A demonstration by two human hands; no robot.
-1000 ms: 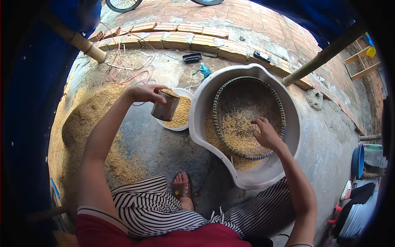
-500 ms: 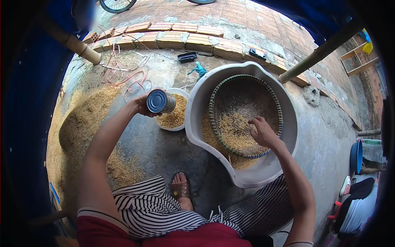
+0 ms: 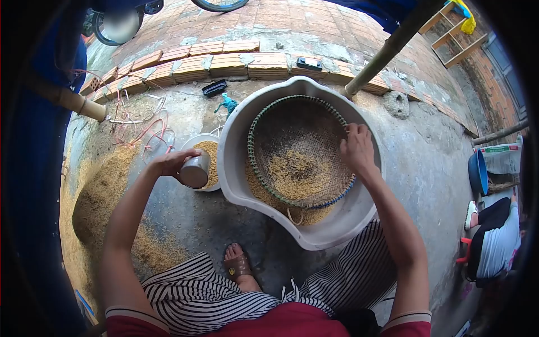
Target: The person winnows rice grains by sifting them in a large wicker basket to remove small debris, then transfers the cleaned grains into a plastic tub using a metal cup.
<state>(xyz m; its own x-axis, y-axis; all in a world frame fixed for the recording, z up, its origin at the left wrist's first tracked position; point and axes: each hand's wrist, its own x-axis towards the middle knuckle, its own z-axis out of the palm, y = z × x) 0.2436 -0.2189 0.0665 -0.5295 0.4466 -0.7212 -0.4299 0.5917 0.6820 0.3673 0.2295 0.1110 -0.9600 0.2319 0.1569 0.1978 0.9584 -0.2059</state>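
My left hand (image 3: 174, 165) is wrapped around a metal tin can (image 3: 196, 169), held tilted at the near-left edge of a white bucket (image 3: 220, 181) of yellow grain (image 3: 208, 150). The inside of the can is hidden from me. My right hand (image 3: 357, 149) has its fingers curled over the right rim of a round woven sieve basket (image 3: 331, 182). Grain (image 3: 297, 171) lies in a loose heap on the basket's mesh. Beneath the basket is a big grey plastic tub (image 3: 234, 106), with more grain (image 3: 315, 216) in its bottom.
Grain heaps (image 3: 104, 191) spread over the floor at left. Pink string (image 3: 126, 132), a black case (image 3: 214, 88) and a teal bag (image 3: 228, 103) lie near a low brick edging (image 3: 227, 65). Bamboo poles (image 3: 387, 56) slant in. Another person (image 3: 497, 241) sits at far right.
My right hand has gone from over the grain to the basket's right rim. My left hand has turned the can, so its flat blue end no longer faces me. The camera view has shifted.
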